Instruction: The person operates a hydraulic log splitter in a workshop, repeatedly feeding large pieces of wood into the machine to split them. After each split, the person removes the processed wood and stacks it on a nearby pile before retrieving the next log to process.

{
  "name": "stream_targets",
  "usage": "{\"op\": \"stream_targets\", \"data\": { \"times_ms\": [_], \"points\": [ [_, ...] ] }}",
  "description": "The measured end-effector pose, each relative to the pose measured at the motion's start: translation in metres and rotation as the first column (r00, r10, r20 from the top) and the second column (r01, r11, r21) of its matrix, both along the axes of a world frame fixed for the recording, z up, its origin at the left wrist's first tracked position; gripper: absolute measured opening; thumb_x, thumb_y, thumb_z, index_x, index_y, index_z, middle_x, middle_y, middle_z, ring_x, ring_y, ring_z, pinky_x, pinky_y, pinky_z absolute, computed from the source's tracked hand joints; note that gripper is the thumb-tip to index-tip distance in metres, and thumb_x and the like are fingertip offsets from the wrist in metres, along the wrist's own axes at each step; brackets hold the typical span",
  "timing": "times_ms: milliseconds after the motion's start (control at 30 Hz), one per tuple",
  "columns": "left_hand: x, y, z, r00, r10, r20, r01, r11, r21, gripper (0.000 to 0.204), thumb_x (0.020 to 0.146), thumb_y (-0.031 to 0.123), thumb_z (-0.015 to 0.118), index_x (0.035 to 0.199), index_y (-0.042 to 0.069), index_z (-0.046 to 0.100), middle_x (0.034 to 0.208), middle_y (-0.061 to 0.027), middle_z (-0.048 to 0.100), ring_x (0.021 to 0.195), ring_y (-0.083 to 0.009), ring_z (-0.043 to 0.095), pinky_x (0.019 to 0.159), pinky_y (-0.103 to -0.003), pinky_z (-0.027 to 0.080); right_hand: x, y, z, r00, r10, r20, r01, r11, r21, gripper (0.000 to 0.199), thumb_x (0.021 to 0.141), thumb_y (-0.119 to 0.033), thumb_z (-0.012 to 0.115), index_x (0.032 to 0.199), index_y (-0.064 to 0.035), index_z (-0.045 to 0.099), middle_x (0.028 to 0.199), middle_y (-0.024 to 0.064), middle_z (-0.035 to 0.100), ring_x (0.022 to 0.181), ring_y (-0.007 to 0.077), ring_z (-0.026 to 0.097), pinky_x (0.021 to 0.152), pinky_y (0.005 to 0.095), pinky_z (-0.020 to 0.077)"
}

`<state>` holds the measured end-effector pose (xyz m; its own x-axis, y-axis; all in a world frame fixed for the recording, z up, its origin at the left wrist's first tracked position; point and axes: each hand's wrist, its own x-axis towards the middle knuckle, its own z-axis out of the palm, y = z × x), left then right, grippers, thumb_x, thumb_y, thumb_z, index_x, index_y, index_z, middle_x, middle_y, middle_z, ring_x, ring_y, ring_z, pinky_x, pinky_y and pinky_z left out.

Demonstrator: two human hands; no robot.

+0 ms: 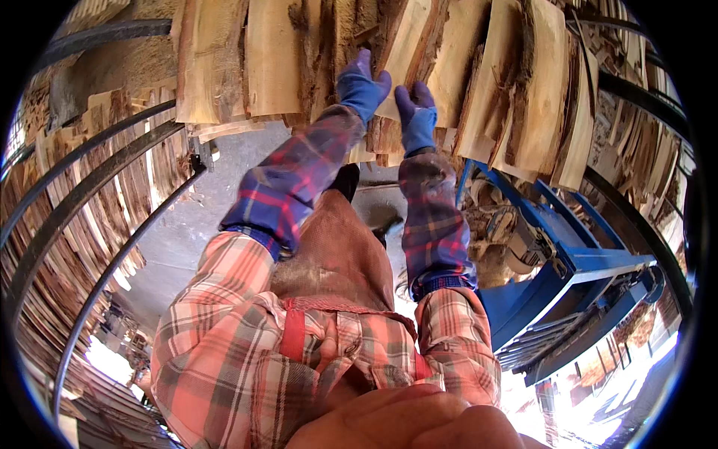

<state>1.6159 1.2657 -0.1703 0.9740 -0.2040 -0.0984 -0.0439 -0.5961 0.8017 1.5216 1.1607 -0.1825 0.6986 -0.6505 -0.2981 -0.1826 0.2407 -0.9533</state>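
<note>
Reaching up into a tall stack of split firewood, the person sets both hands, in blue work gloves, on one pale wedge-shaped split log that stands on end among its neighbours at the top middle of the view. The left hand lies flat and spread against the log's left face, fingers pointing up; the right hand presses just beside it lower on the same piece, fingers loosely extended, and whether either thumb wraps behind the wood cannot be told. Neither hand is closed into a full grip. The log looks stiff, rough and fibrous, with bark along one edge, so gloves should find good friction on it; it is probably moderately heavy for its length and wedged by the pieces on each side. Taking hold low, around the narrow bark edge and the flat cut face, would seem the surest purchase. A blue metal machine frame stands to the right, and dark curved steel bars hold more wood on the left.
</note>
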Motion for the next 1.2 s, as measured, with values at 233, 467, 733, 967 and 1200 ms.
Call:
{"op": "stream_targets", "data": {
  "times_ms": [233, 467, 733, 967, 1200],
  "points": [
    [-0.014, 0.03, 0.017, 0.979, -0.056, -0.194, 0.018, 0.982, -0.19, 0.072, 0.074, 0.045, 0.075, 0.122, -0.005, 0.054, 0.117, -0.0289, 0.059, 0.108, -0.0376, 0.061, 0.092, -0.042, 0.05, -0.064, -0.019, 0.03, 0.904, -0.233, -0.359, 0.316, 0.929, 0.191, 0.059, 0.083, -0.029, 0.074, 0.13, -0.0033, 0.051, 0.116, 0.0116, 0.06, 0.106, 0.0253, 0.056, 0.092, 0.0403, 0.0468],
    [0.013, 0.011, -0.003, 0.961, -0.081, -0.264, 0.134, 0.973, 0.187, 0.097, 0.067, 0.052, 0.081, 0.131, -0.01, 0.044, 0.129, -0.0296, 0.052, 0.121, -0.038, 0.052, 0.099, -0.043, 0.045, -0.054, -0.072, -0.029, 0.851, -0.466, -0.245, 0.505, 0.595, 0.625, 0.019, 0.087, -0.026, 0.072, 0.097, -0.0113, 0.063, 0.087, 0.0029, 0.068, 0.072, 0.0187, 0.063, 0.062, 0.0336, 0.0523],
    [-0.017, 0.108, 0.057, 0.852, -0.221, -0.474, 0.252, 0.968, 0.002, 0.097, 0.072, 0.06, 0.075, 0.133, -0.007, 0.042, 0.132, -0.031, 0.049, 0.124, -0.0408, 0.048, 0.103, -0.045, 0.041, -0.1, 0.017, 0.013, 0.881, -0.208, -0.425, 0.444, 0.675, 0.589, 0.021, 0.087, -0.029, 0.071, 0.083, -0.0114, 0.06, 0.064, 0.002, 0.058, 0.051, 0.0155, 0.054, 0.05, 0.0298, 0.0501],
    [-0.069, 0.162, -0.021, 0.631, -0.018, -0.776, -0.194, 0.964, -0.18, 0.063, 0.086, 0.057, 0.062, 0.119, 0.004, 0.059, 0.113, -0.0098, 0.065, 0.097, -0.0229, 0.065, 0.079, -0.04, 0.055, -0.164, -0.052, -0.053, 0.803, -0.298, -0.516, 0.574, 0.621, 0.534, 0.053, 0.088, -0.052, 0.061, 0.116, -0.0076, 0.058, 0.119, 0.0125, 0.062, 0.106, 0.0228, 0.06, 0.088, 0.0372, 0.0502],
    [-0.167, 0.152, -0.075, 0.041, 0.194, -0.98, -0.731, 0.674, 0.103, 0.052, 0.099, 0.046, 0.037, 0.135, 0.011, 0.048, 0.131, -0.0103, 0.055, 0.114, -0.0275, 0.055, 0.099, -0.04, 0.044, -0.167, -0.072, -0.124, 1.0, 0.007, 0.015, -0.014, 0.858, 0.514, 0.043, 0.1, -0.035, 0.044, 0.134, -0.0093, 0.052, 0.135, 0.0061, 0.055, 0.121, 0.0258, 0.053, 0.104, 0.0386, 0.0426]
  ]
}}
